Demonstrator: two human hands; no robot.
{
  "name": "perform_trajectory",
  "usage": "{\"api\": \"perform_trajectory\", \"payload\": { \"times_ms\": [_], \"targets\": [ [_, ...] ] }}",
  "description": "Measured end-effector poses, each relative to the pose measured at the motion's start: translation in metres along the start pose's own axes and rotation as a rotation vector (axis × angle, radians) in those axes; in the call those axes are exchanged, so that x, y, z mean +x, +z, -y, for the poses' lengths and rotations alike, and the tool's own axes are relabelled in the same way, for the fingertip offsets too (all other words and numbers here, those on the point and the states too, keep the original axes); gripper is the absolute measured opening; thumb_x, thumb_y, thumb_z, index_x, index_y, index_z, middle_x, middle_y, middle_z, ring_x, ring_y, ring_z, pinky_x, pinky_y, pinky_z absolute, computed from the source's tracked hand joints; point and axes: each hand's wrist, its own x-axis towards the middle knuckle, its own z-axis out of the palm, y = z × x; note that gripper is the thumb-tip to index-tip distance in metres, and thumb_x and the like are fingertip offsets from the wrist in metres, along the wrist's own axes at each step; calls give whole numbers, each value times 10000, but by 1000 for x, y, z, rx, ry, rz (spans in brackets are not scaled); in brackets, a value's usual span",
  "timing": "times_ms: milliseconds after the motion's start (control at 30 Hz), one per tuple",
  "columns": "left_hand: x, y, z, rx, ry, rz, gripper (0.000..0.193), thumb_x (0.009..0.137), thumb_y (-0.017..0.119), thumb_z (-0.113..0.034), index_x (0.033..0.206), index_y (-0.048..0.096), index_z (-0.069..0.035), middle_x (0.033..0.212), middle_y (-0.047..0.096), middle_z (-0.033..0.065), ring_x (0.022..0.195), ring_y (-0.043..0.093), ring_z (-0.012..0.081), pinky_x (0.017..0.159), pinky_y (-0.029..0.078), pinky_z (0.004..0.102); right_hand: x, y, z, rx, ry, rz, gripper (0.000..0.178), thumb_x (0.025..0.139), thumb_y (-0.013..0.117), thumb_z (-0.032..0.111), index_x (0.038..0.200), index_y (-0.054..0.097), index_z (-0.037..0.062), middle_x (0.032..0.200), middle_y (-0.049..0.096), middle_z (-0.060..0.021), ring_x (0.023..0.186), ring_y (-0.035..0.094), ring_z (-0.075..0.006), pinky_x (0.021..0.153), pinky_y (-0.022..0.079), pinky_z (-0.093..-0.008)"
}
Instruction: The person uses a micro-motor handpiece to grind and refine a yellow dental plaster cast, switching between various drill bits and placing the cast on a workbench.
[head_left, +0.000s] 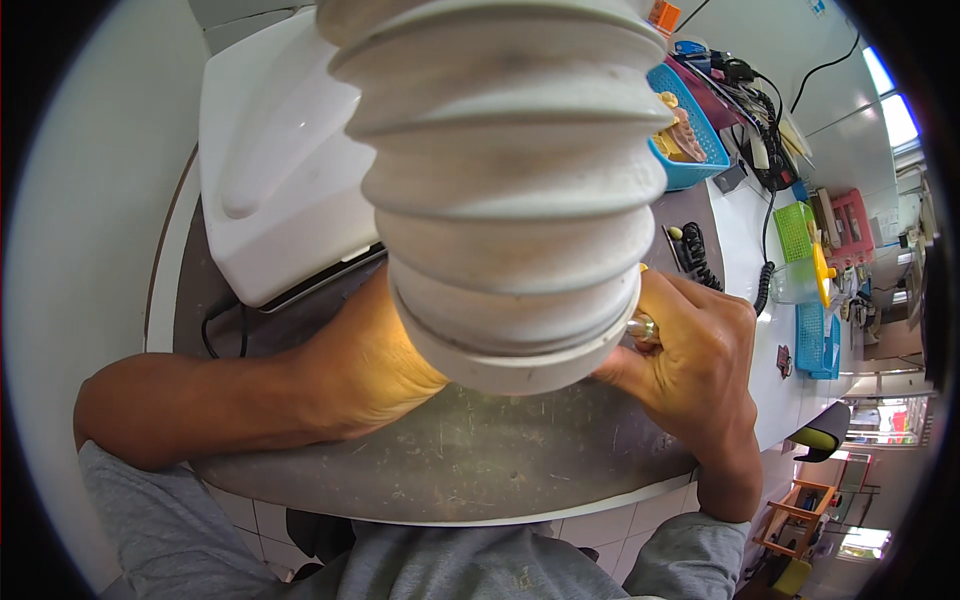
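A wide, ribbed off-white hose (515, 180) hangs down in front of me and covers the middle of the work. From the left, my left hand (405, 350) reaches behind its lower rim; only the wrist and the heel of the hand show, and the fingers are hidden. My right hand (690, 345) is closed at the other side of the hose, thumb toward the hose's rim. Between its thumb and fingers shows the end of a shiny metal, rod-shaped tool (643, 328). Whatever lies between the hands is behind the hose.
A large white machine housing (285, 160) stands at the left on the dark, scratched work mat (520, 450). Beyond my right hand lies a black coiled cord (700, 250). A blue basket (705, 172) holds pink-and-yellow dental models (685, 135). More baskets and cables line the right-hand counter.
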Motion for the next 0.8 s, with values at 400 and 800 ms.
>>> {"api": "perform_trajectory", "payload": {
  "times_ms": [400, 800],
  "targets": [
    [-3, 4, 8, -98, 51, -45, 420, 865, 792, 25, 1232, 596, -32, 1059, 682, 104, 1008, 683, 186, 830, 573, 326, 1, 0, 2, -4, -9, 0, 659, 695, 802, 643, 647, 450, 88, 570, 453, -29, 441, 485, -199, 416, 382, -340],
    [1, 2, -3, -106, -171, -89, 586, 841, 804, 43, 1347, 519, -37, 1043, 683, 101, 981, 691, 197, 845, 590, 337, 1, 0, 2, -13, -15, -2, 659, 691, 800, 649, 654, 458, 87, 576, 466, -26, 445, 497, -200, 418, 390, -342]
  ]
}}
